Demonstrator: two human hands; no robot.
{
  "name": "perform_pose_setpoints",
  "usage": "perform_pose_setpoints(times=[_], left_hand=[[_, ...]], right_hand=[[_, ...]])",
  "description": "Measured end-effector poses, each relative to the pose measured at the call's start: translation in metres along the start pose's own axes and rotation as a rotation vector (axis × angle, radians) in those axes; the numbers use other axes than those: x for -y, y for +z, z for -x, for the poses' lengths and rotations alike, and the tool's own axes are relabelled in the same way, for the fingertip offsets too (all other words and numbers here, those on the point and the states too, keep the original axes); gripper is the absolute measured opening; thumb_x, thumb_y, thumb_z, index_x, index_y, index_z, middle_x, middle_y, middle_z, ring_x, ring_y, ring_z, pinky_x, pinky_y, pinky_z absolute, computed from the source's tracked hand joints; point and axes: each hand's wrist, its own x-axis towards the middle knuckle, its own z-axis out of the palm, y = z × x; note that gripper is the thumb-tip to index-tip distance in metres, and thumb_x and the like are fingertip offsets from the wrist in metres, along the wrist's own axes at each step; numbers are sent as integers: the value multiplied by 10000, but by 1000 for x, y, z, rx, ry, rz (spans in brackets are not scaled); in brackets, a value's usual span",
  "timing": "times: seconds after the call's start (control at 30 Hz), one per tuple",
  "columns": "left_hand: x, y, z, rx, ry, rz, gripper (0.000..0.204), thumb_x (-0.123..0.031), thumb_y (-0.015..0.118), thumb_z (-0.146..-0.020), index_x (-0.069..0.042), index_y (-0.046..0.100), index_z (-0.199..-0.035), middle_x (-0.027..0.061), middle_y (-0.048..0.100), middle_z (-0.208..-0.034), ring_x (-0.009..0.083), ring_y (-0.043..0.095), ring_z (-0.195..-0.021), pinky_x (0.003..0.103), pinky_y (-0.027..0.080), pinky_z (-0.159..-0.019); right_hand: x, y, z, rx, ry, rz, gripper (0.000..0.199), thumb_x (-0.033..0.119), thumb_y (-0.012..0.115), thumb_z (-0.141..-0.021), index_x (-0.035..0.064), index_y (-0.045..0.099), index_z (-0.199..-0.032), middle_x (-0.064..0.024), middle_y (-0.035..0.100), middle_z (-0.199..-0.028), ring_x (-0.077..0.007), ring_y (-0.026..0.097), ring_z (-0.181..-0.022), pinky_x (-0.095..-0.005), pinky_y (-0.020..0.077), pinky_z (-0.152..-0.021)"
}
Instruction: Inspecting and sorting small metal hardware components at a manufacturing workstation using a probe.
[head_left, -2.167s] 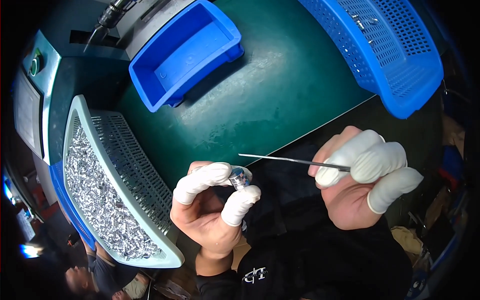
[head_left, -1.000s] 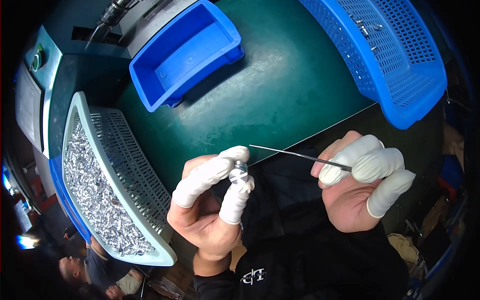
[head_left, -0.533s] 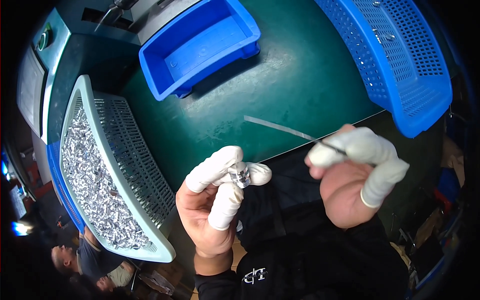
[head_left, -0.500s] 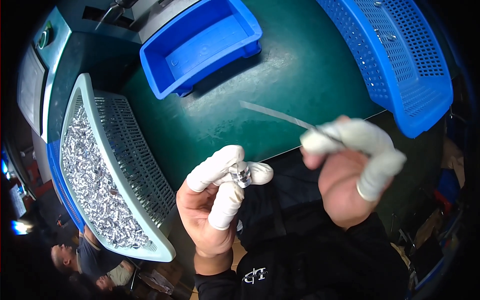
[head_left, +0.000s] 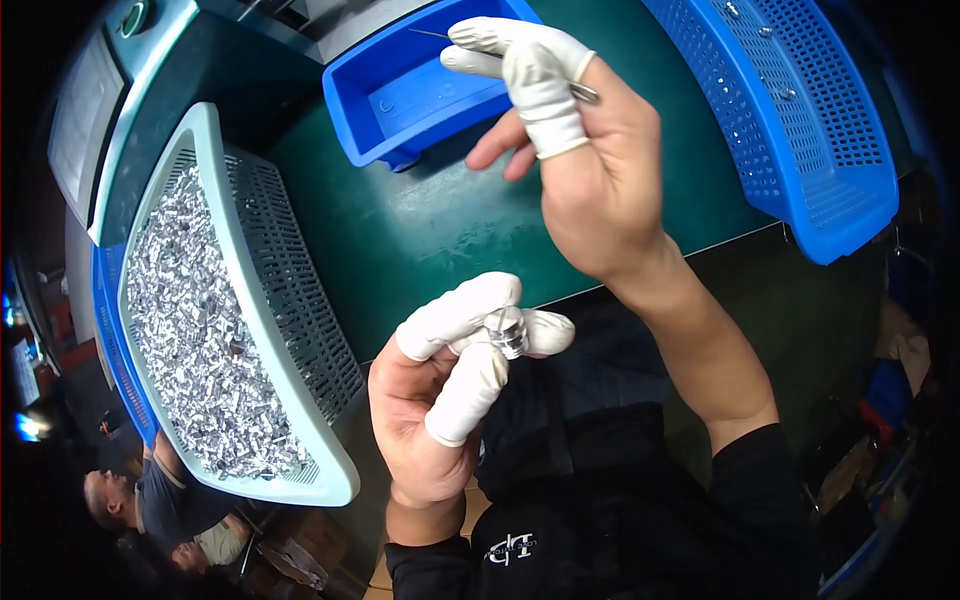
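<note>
My left hand [head_left: 432, 405] is in the lower middle, with white finger cots on its fingers and thumb. Between them it pinches a small shiny ringed metal part [head_left: 511, 336]. Farther out, my right hand [head_left: 598, 180] reaches over the near right part of the blue bin [head_left: 366, 152]; it wears white finger cots too. Its thumb and fingers close on a thin metal tool [head_left: 586, 94], whose narrow end sticks out left over the bin and whose rounded end shows by the palm. The fingers hide most of the tool's length.
On the left, a pale green slotted basket [head_left: 232, 270] is filled with many small silvery metal pieces [head_left: 200, 330]. A blue perforated basket [head_left: 755, 140] at the far right has a few small pieces in it. The green tabletop [head_left: 400, 235] lies between. A person [head_left: 170, 495] is at lower left.
My right hand has swung up and left, from beside the table's near edge to over the blue bin, carrying the tool. My left hand still pinches the metal part.
</note>
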Motion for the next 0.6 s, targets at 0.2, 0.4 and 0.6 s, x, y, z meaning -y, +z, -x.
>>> perform_pose_setpoints(times=[0.2, 0.4, 0.6], left_hand=[[-4, -9, 1, 57, -4, 63, 411, -100, 507, -883, 97, 478, -1243, 187, 631, -974, 257, 596, -887, 362, 453, -797], [-4, -18, 2, 89, -50, 90, 389, -53, 552, -856, 74, 502, -1221, 142, 615, -1034, 258, 611, -898, 386, 468, -834], [1, -33, 7, 73, 63, 97, 316, 55, 624, -791, 22, 561, -1099, 114, 614, -1020, 240, 628, -888, 387, 495, -845]], right_hand=[[-27, 8, -11, -10, -78, 120, 297, 188, 407, -994, -8, 574, -1141, -116, 678, -991, -137, 675, -726, -192, 481, -548], [-37, 10, -10, -61, -139, 126, 295, 174, 398, -997, -32, 571, -1117, -138, 671, -971, -161, 672, -778, -228, 521, -612], [-19, 8, 19, -44, -89, 98, 322, 181, 361, -1009, -64, 532, -1130, -178, 655, -957, -201, 667, -791, -290, 556, -708]])
